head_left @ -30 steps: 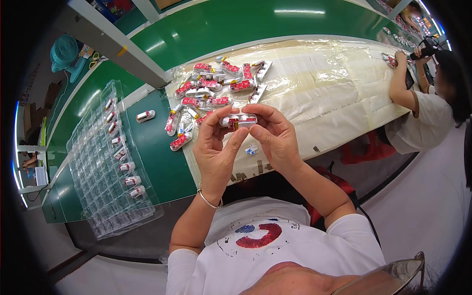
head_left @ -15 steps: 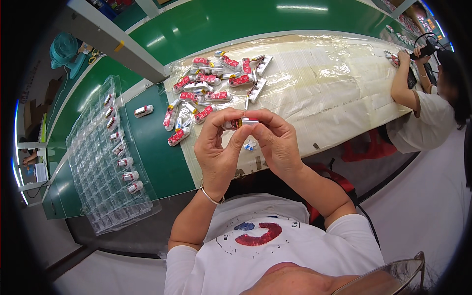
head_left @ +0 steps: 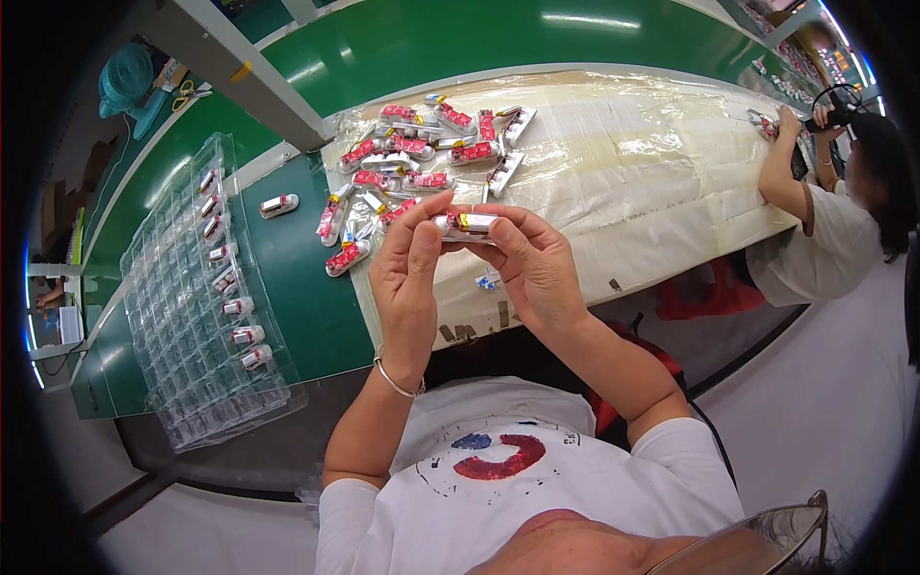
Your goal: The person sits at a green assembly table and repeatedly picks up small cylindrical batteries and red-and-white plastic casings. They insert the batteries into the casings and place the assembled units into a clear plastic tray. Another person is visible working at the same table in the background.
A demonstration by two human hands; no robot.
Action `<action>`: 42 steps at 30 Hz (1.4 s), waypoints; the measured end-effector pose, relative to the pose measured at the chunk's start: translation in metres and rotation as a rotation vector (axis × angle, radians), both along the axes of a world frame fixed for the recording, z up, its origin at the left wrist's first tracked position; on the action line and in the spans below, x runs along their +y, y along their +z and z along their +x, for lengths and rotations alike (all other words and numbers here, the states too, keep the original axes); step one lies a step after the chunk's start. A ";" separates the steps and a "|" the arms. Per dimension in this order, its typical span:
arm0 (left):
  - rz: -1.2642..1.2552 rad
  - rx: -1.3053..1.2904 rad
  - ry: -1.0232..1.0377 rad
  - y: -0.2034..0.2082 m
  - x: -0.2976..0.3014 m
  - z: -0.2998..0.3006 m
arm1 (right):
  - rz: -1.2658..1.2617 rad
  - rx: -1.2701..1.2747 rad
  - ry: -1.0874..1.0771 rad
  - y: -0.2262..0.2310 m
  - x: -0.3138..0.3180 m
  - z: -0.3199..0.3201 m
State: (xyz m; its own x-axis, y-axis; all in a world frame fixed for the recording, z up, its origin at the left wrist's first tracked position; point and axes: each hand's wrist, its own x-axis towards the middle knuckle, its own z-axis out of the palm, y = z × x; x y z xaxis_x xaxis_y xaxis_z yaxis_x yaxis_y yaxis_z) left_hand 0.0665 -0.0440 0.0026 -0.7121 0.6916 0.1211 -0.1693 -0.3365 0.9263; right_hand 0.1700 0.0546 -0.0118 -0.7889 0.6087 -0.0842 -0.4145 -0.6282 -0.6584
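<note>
In front of my chest I hold a small white oblong housing with a silver battery cell and yellow tape on it (head_left: 468, 224). My left hand (head_left: 407, 283) is closed round its left end, the thumb pointing up. On the right end my right hand (head_left: 539, 273) presses its thumb, with the fingers curled behind and underneath. Just beyond my fingertips lies a loose heap of similar white housings with red circuit boards (head_left: 410, 147), some with silver battery cells on wires. My fingers partly hide the housing's underside.
A clear plastic tray (head_left: 187, 335) on the left holds several housings along its right side. One housing (head_left: 279, 205) lies alone on the green table (head_left: 316, 326). A metal post (head_left: 254, 86) rises behind. At the far right sits a co-worker (head_left: 815, 220). A fan (head_left: 126, 77) stands far left.
The housing has turned in my fingers, and its silver cell now shows more fully. My left fingers have loosened and straightened from a tight pinch; my right thumb has moved onto the end.
</note>
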 end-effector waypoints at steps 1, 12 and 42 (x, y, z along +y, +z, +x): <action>-0.014 -0.026 0.007 -0.001 0.001 -0.001 | -0.001 -0.009 0.012 0.001 0.001 0.000; -0.123 0.067 0.016 0.002 0.005 0.003 | 0.437 -0.121 -0.082 0.005 0.020 0.001; -0.033 -0.151 -0.075 -0.016 0.022 0.000 | 0.278 -0.008 -0.021 -0.016 0.043 0.013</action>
